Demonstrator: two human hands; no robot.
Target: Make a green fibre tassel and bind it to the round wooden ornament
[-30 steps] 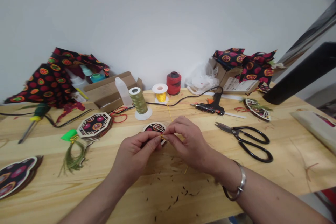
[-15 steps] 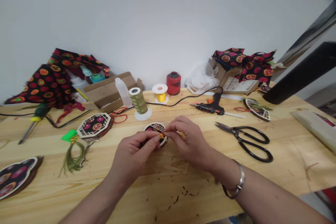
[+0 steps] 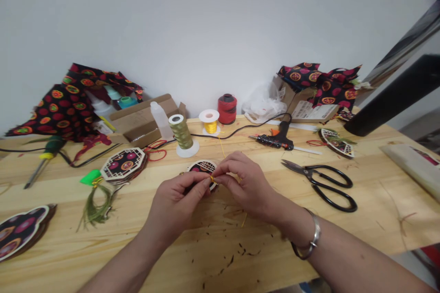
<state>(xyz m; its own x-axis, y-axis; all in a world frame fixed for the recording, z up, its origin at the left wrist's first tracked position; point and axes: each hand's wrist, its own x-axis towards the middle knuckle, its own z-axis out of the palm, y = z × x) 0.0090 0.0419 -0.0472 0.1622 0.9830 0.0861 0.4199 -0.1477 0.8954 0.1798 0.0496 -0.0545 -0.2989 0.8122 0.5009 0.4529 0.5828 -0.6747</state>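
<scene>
Both my hands meet over the middle of the wooden table (image 3: 378, 210). My left hand (image 3: 177, 203) pinches the near edge of a small round ornament (image 3: 202, 167), a pale wooden lattice over black patterned fabric. My right hand (image 3: 245, 185), with a silver bangle on the wrist, pinches a thin yellow cord (image 3: 212, 178) right at that edge. The cord runs back toward a small yellow spool (image 3: 210, 122). Fingertips of both hands touch at the cord.
Black scissors (image 3: 323, 182) lie right of my hands, a black glue gun (image 3: 277, 139) behind them. An olive thread cone (image 3: 182, 133), red spool (image 3: 227, 108), cardboard boxes, patterned fabric, more lattice ornaments (image 3: 124, 165) and a green tassel (image 3: 94, 197) sit at left and back.
My right hand's fingers shifted slightly on the yellow cord at the ornament's edge. The hands stay in the same spot and nothing else has moved.
</scene>
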